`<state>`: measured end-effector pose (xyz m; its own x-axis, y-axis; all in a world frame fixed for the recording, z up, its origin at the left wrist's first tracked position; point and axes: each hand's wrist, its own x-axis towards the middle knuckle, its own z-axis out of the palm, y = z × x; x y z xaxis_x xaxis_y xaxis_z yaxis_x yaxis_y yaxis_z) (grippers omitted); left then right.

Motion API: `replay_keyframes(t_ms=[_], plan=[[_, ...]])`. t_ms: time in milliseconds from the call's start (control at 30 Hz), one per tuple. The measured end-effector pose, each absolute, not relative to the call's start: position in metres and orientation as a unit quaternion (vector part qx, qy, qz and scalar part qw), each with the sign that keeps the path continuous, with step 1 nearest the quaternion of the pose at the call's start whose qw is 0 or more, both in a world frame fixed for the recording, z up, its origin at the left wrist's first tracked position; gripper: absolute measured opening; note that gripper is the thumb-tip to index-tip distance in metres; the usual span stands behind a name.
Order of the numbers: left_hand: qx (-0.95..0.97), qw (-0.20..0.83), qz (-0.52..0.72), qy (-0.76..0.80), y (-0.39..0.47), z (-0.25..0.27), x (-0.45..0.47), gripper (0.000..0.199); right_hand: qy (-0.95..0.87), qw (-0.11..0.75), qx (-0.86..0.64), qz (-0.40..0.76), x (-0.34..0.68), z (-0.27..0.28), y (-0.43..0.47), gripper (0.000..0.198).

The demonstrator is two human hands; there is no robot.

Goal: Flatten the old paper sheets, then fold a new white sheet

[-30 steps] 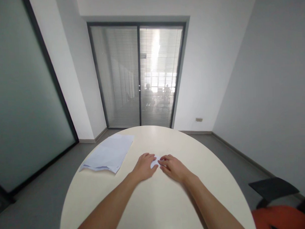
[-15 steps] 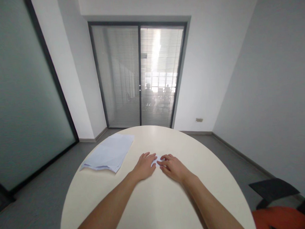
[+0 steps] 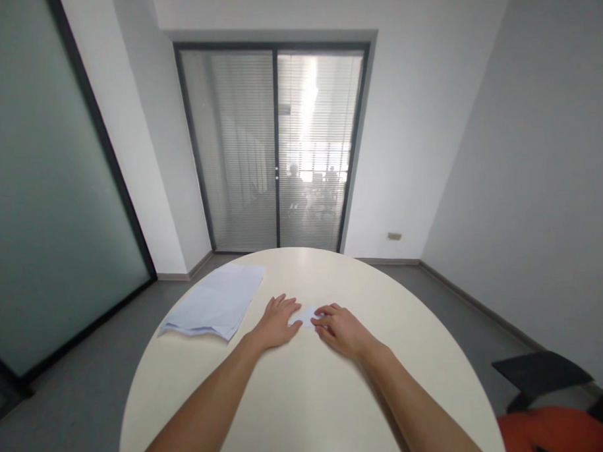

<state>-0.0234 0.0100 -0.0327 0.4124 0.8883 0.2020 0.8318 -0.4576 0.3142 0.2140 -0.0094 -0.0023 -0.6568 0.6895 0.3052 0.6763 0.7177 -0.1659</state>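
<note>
A small piece of folded white paper (image 3: 304, 316) lies flat on the round cream table (image 3: 307, 397). At its left end is my left hand (image 3: 276, 324), palm down with the fingers spread and the thumb at the paper's near edge. My right hand (image 3: 339, 329) has its fingers bent over the right end of the paper, holding it against the table. The right part of the paper is hidden under those fingers.
Several white sheets (image 3: 217, 298) lie in a loose stack at the table's left edge. A chair with an orange seat (image 3: 560, 431) and black armrest (image 3: 541, 372) stands at the lower right. Beyond the table is a glazed partition with blinds (image 3: 240, 155).
My left hand has slid left and its fingers have spread, so more of the folded paper shows. My right hand has stayed nearly in place on the paper.
</note>
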Motion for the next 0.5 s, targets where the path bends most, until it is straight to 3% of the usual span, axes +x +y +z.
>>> replay_keyframes(t_ms=[500], plan=[[0.847, 0.031, 0.236, 0.475, 0.011, -0.028, -0.033, 0.05, -0.911, 0.175, -0.374, 0.017, 0.217, -0.005, -0.008, 0.031]])
